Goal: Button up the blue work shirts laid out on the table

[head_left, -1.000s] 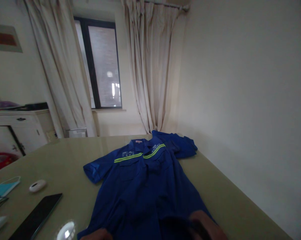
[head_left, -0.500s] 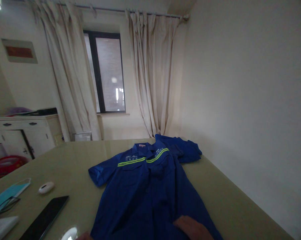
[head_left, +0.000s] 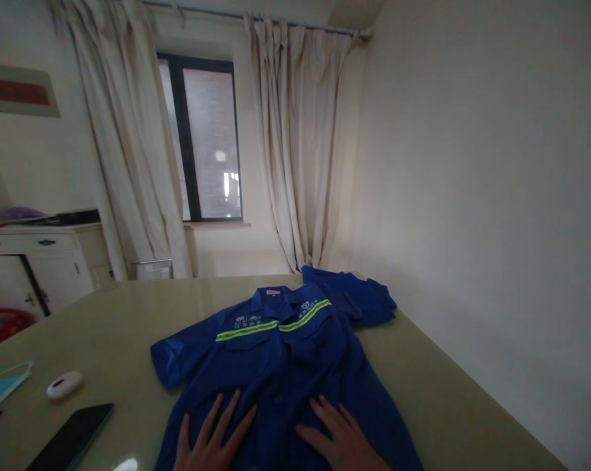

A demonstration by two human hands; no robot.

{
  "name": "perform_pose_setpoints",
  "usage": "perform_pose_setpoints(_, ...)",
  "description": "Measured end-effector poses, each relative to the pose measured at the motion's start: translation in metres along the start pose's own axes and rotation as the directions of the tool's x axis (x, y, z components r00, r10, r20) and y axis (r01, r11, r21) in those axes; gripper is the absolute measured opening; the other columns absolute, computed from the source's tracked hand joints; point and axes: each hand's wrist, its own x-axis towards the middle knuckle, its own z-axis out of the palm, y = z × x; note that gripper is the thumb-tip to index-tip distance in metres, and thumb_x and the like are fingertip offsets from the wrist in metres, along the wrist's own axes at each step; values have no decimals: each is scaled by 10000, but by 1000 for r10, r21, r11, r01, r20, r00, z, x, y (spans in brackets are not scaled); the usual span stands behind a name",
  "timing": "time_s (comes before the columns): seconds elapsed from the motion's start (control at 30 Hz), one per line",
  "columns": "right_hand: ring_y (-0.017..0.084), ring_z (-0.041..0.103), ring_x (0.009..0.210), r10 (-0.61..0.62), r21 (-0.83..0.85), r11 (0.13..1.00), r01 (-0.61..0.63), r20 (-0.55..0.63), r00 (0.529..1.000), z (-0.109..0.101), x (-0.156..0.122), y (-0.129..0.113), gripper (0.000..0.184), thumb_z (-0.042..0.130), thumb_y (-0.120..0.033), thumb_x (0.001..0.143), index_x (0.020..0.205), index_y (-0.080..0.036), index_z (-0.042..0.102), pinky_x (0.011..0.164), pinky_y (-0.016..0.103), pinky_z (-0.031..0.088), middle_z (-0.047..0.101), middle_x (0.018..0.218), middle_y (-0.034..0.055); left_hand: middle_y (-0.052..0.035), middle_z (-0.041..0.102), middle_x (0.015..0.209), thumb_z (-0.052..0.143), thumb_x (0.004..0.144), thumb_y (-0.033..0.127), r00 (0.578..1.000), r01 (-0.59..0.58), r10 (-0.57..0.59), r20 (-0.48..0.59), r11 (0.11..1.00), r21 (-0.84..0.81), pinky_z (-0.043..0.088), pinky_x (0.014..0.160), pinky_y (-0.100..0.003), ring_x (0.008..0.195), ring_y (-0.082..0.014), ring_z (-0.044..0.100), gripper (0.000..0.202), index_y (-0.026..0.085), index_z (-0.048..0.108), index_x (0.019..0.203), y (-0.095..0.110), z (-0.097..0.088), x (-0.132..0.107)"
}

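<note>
A blue short-sleeved work shirt (head_left: 285, 353) with a yellow-green reflective stripe across the chest lies spread, front up, on a pale green table (head_left: 103, 333). My left hand (head_left: 209, 438) rests flat on the shirt's lower left front, fingers spread. My right hand (head_left: 341, 441) lies flat on the lower right front, fingers stretched out. Neither hand holds anything. The shirt's far sleeve is bunched near the table's back right corner.
A black phone (head_left: 72, 438), a small white oval device (head_left: 63, 384) and a blue face mask (head_left: 0, 387) lie on the table's left side. A white cabinet (head_left: 40, 261) stands at left; curtains and a window are behind; a plain wall runs along the right.
Both hands moved up from the bottom edge onto the shirt's front and now lie flat with fingers spread. The view shifted slightly right and down.
</note>
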Motion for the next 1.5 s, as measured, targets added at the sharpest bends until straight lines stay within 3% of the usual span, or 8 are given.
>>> perform_pose_setpoints(0.17,435,202,1528,116,128,983,-133,130,985,-9,55,1,1012,791,-559,723,1579,-431,267,1190,670,203,164,1702,114,-18,250,1672,368,971,679,1000,30,-29,8,999,-41,26,1130,-819,1545,-399,167,610,476,266,1537,-37,-21,53)
perform_pose_setpoints(0.5,348,298,1503,275,127,952,-279,49,960,-22,161,17,815,680,-398,828,1566,-359,336,1196,593,213,282,1675,89,-105,381,1632,425,1024,392,990,132,-128,-54,987,96,253,1119,-757,1495,-408,323,490,337,467,1508,-71,-30,158)
perform_pose_setpoints(0.77,221,519,1287,141,191,976,-108,-168,976,-34,144,3,489,531,-144,899,1355,-296,624,1116,365,339,620,1387,53,-208,672,1274,394,926,63,990,143,-140,-34,986,91,518,928,-453,1217,-343,604,431,142,686,1232,-33,-51,139)
perform_pose_setpoints(0.9,214,585,1157,74,347,937,35,-297,952,-36,114,-15,334,504,-183,948,1214,-259,692,1032,338,414,667,1260,57,-148,735,1062,365,1013,222,995,97,-97,-21,995,0,519,870,-408,1023,-297,696,343,177,705,1031,-15,-71,108)
perform_pose_setpoints(1.1,245,674,1041,562,793,607,-47,-387,731,-27,79,-22,436,468,-515,997,1131,-194,732,915,350,537,753,1062,84,-70,686,1168,680,812,587,974,-122,202,104,852,-510,495,965,-371,1113,-283,637,471,229,663,1118,7,-68,51)
perform_pose_setpoints(1.2,306,677,1094,761,881,446,-157,-281,585,-25,80,-16,519,569,-615,898,1061,-167,772,950,407,537,769,1083,121,-109,394,1584,889,500,435,920,-59,234,315,876,-478,278,1207,-551,1486,-447,283,941,280,560,1368,-3,-58,33)
perform_pose_setpoints(1.3,335,668,1125,824,888,411,-206,-265,501,-27,86,-12,533,724,-601,761,1064,-166,784,1011,436,504,767,1125,127,-63,239,1673,798,532,273,920,26,146,363,902,-431,129,1243,-612,1555,-444,65,937,333,502,1419,-16,-57,23)
perform_pose_setpoints(1.5,332,656,1129,895,913,324,-246,-212,393,-39,95,-18,599,818,-615,662,1057,-167,786,985,385,507,761,1133,107,-51,642,1253,562,640,162,953,39,85,291,917,-396,337,1132,-539,1278,-323,531,487,270,629,1110,-21,-69,17)
